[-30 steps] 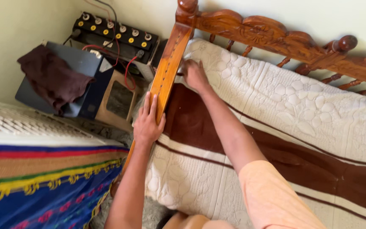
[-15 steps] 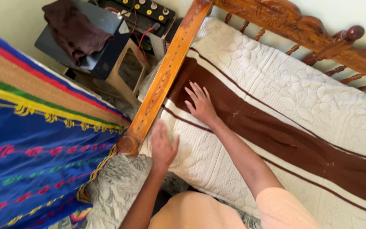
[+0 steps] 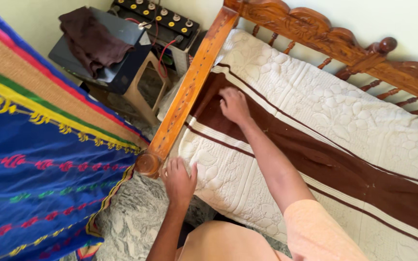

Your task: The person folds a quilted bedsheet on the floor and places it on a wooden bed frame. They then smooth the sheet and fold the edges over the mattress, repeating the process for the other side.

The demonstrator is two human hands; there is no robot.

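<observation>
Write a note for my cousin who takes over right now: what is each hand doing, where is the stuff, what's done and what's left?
Left hand: flat on the near edge of the mattress, by the round end of the wooden rail. Holds nothing.
Right hand: palm down on the brown stripe, close to the rail. Holds nothing.
The mattress lies in the bed frame, its top edge against the headboard.
Done: the cream-and-brown cover looks smooth across most of the top.
Left: likely the corner and edge by the rail, where both hands press. I cannot tell if the cover is tucked there.
</observation>
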